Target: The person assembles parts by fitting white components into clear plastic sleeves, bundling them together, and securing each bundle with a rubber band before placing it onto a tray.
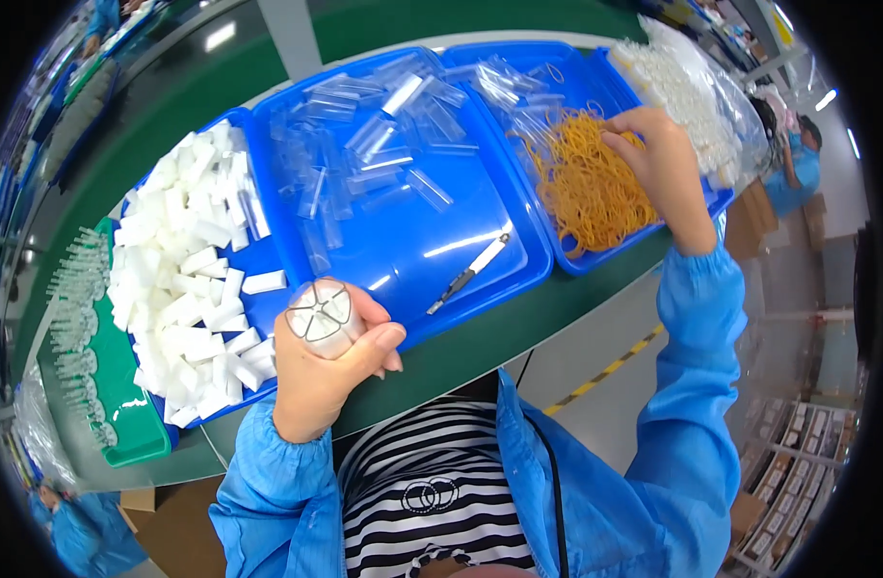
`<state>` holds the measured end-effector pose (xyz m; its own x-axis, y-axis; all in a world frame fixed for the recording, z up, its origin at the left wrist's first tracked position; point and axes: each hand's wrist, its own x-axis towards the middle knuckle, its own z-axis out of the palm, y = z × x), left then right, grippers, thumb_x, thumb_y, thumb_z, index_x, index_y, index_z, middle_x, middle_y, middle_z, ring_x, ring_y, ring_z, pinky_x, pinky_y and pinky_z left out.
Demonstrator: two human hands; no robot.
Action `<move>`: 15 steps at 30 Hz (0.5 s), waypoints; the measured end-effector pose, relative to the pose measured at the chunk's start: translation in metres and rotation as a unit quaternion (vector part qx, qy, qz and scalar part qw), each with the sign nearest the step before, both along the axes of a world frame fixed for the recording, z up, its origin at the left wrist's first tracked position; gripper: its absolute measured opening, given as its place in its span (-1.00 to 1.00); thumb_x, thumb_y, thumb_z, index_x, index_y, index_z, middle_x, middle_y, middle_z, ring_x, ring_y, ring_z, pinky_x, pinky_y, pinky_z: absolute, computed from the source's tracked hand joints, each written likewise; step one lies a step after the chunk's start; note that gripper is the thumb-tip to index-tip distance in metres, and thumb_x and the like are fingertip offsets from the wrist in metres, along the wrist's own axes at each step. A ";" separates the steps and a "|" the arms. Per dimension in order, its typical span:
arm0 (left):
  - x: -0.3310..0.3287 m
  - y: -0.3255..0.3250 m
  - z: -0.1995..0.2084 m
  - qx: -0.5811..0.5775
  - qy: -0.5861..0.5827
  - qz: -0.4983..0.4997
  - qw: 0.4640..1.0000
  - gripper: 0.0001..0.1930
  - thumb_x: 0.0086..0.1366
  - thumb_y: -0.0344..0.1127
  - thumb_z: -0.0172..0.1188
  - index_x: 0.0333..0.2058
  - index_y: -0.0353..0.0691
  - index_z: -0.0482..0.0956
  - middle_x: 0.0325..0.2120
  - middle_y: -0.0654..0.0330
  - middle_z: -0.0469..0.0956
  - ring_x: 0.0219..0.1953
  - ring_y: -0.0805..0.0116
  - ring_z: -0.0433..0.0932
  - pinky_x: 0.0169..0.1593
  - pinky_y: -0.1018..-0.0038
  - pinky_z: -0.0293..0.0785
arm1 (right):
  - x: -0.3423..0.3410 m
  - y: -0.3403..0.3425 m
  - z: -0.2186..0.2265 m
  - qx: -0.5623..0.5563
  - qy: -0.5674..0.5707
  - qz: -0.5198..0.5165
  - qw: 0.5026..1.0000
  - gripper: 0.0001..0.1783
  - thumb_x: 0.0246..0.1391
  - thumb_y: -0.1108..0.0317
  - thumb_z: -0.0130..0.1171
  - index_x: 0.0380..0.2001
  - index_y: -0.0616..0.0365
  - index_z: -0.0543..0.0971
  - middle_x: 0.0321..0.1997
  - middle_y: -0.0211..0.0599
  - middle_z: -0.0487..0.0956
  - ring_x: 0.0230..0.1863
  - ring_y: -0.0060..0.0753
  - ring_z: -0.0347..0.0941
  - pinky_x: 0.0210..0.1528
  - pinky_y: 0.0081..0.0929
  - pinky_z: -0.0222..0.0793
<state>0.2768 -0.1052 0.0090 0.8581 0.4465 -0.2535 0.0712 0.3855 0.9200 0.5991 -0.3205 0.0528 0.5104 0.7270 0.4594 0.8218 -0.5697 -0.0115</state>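
My left hand (pixel 318 383) is wrapped round a bundle of several white wedge-like pieces (pixel 320 318). Their ends face up and form a circle, with dark outlines round the segments. My right hand (pixel 661 164) is over a heap of yellow-orange rubber bands (pixel 591 193) in the right-hand blue tray (pixel 644 236). Thumb and forefinger are pinched together at the heap's upper edge; whatever may be between the fingertips is too small to make out.
White foam-like blocks (pixel 186 299) fill a blue tray at left, beside a green tray (pixel 141 424) of small clear parts. The middle blue tray (pixel 489 299) holds clear plastic pieces (pixel 374 135) and a craft knife (pixel 470 273). A bag of small whitish parts (pixel 687 106) lies far right.
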 end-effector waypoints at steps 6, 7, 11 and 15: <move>-0.002 0.017 -0.008 0.055 -0.086 0.078 0.992 -0.79 0.16 -0.51 0.40 -0.34 -0.31 0.50 -0.38 0.12 0.67 -0.32 0.43 0.65 -0.23 0.53 0.59 | -0.086 0.089 0.009 0.151 0.245 0.133 0.948 -0.86 0.01 0.44 0.34 -0.34 0.26 0.66 -0.31 -0.14 0.66 -0.27 -0.24 0.59 -0.18 -0.41 0.45; -0.005 0.018 -0.017 0.096 -0.143 0.127 0.977 -0.73 0.14 -0.49 0.43 -0.22 -0.34 0.54 -0.25 0.11 0.66 -0.20 0.44 0.63 -0.10 0.52 0.56 | -0.111 0.107 0.010 0.167 0.268 0.177 0.932 -0.87 0.01 0.47 0.33 -0.34 0.27 0.65 -0.31 -0.17 0.66 -0.27 -0.27 0.58 -0.19 -0.44 0.45; -0.009 0.023 -0.022 0.213 -0.148 0.186 0.948 -0.29 -0.03 -0.35 0.58 0.13 -0.28 0.47 0.17 0.08 0.41 0.16 0.33 0.42 0.17 0.41 0.40 | -0.179 0.145 -0.001 0.187 0.290 0.270 0.899 -0.88 -0.03 0.62 0.33 -0.38 0.27 0.62 -0.30 -0.17 0.63 -0.25 -0.21 0.54 -0.17 -0.40 0.43; 0.002 0.019 -0.018 0.173 -0.129 0.214 0.953 -0.75 0.11 -0.38 0.38 -0.27 -0.28 0.53 -0.41 0.12 0.55 -0.35 0.41 0.50 -0.23 0.42 0.46 | -0.191 0.139 -0.014 0.189 0.232 0.252 0.920 -0.87 0.04 0.48 0.31 -0.34 0.30 0.59 -0.29 -0.09 0.61 -0.13 -0.08 0.52 -0.02 -0.22 0.42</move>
<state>0.2784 -0.0863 -0.0091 0.5927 0.7878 0.1677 -0.2704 -0.0016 0.9628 0.4079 -0.1818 0.0391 0.3563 0.7587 0.5454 0.8376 -0.0006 -0.5463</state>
